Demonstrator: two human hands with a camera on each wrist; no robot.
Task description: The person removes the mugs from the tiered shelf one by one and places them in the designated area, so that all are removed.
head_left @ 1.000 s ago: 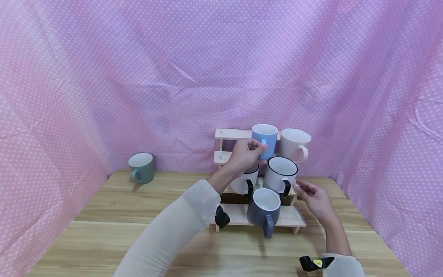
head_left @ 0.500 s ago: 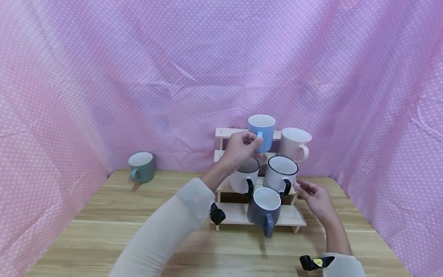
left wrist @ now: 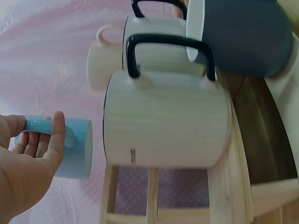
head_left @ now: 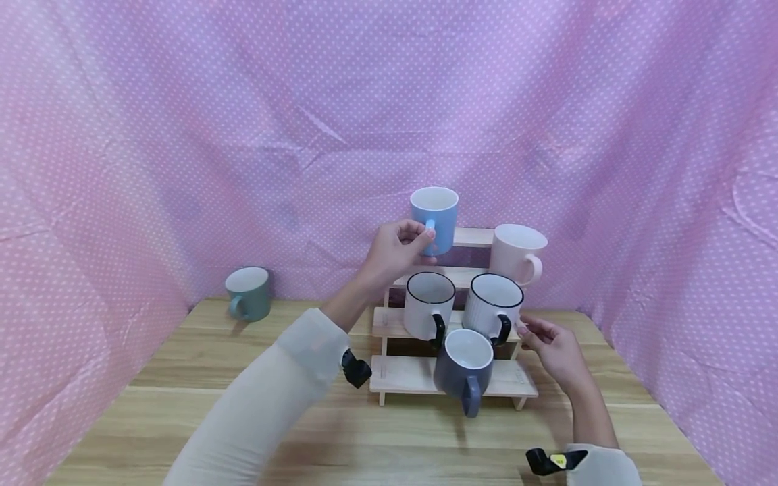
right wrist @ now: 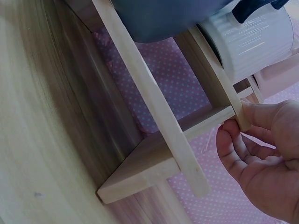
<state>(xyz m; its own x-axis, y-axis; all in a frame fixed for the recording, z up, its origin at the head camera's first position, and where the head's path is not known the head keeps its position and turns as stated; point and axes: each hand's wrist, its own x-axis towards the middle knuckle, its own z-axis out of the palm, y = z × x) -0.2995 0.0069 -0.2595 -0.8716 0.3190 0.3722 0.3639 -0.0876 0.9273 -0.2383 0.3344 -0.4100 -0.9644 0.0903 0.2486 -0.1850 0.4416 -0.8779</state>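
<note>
My left hand (head_left: 394, 253) grips a light blue mug (head_left: 442, 226) by its handle, holding it upright in front of the top tier of a wooden stepped rack (head_left: 404, 375). With its thumb and fingers, my right hand (right wrist: 275, 158) pinches the right end of a rack shelf. On that tier stand a white mug with black rim and handle (head_left: 421, 317) and a ribbed white mug with black trim (head_left: 483, 312). A pale pink mug (head_left: 509, 260) sits higher at the right. The dark grey mug (head_left: 452, 373) rests on the lowest tier.
A green mug (head_left: 258, 302) stands at the back left of the wooden table (head_left: 182, 378). Pink dotted cloth (head_left: 304, 169) hangs behind and on both sides. Black wrist cameras are strapped at both sleeves.
My left hand has carried the light blue mug up and to the left, away from the pale pink mug. My right hand stays at the rack's edge.
</note>
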